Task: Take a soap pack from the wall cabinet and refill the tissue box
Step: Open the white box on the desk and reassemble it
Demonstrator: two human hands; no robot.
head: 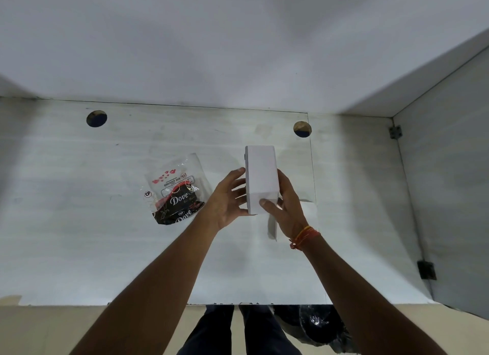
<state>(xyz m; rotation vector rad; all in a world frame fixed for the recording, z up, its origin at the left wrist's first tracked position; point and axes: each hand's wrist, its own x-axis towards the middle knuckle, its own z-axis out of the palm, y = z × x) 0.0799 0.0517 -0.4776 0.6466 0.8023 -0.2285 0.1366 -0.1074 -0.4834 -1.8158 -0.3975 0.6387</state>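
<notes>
I saw a pale, faintly wood-grained desk top (79,222) with two round cable holes — one at the back left (96,118), one at the back right (302,129). A clear plastic pack of black Dove soaps (176,189) lay flat on it, left of centre — crinkled, label upward.

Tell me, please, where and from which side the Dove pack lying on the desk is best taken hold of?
Probably by its dark lower end, from the right. The Dove pack lies flat on the desk, left of the white box that both hands hold. The clear upper part looks thin and crinkly; the dark lower end looks fuller, so a pinch across it should hold better.
</notes>
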